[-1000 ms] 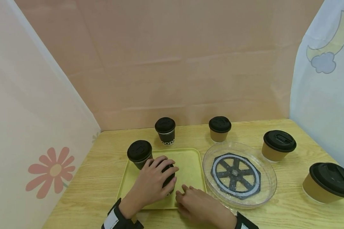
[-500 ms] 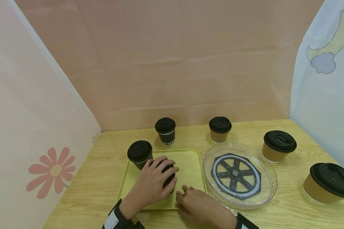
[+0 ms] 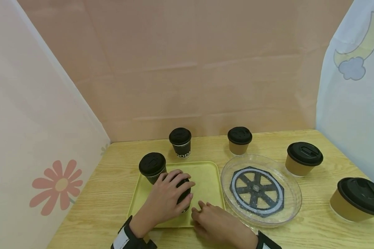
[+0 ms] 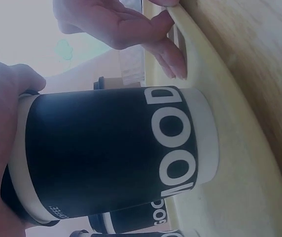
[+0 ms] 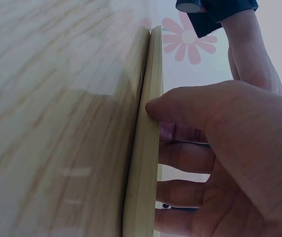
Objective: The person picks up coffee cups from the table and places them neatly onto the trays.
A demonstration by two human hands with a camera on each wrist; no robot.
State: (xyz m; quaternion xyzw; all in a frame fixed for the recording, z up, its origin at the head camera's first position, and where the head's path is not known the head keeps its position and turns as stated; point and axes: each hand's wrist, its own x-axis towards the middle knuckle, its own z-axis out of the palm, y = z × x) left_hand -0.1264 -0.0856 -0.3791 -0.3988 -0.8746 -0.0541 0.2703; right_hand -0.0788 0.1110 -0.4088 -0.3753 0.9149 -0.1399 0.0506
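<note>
- Practically nothing had altered since the frames a second and half a second earlier: we found both hands, every cup and the tray in the same places.
- Left hand (image 3: 167, 196): fingers curled round the black cup (image 4: 111, 148), holding it upright on the yellow-green tray (image 3: 205, 180), as before.
- Right hand (image 3: 215, 221): fingers relaxed and resting on the tray's near rim, thumb against its edge in the right wrist view; it held nothing.
- Second black cup (image 3: 152, 167): stood on the tray's far left corner, just beside the left hand.
- Third black cup (image 3: 180, 142): stood on the wooden table (image 3: 314, 228) behind the tray.
- Clear plate (image 3: 291, 197): lay right of the tray, with a dark spoked wheel pattern showing through it.
- Three brown cups with black lids: one behind the plate (image 3: 239, 140), one to its right (image 3: 303, 158), one at the right edge (image 3: 356, 198).
- Surroundings: we noted a peach backdrop (image 3: 187, 69), a white flower-printed panel (image 3: 34, 138) on the left, and a pale blue panel (image 3: 355, 86) on the right.
</note>
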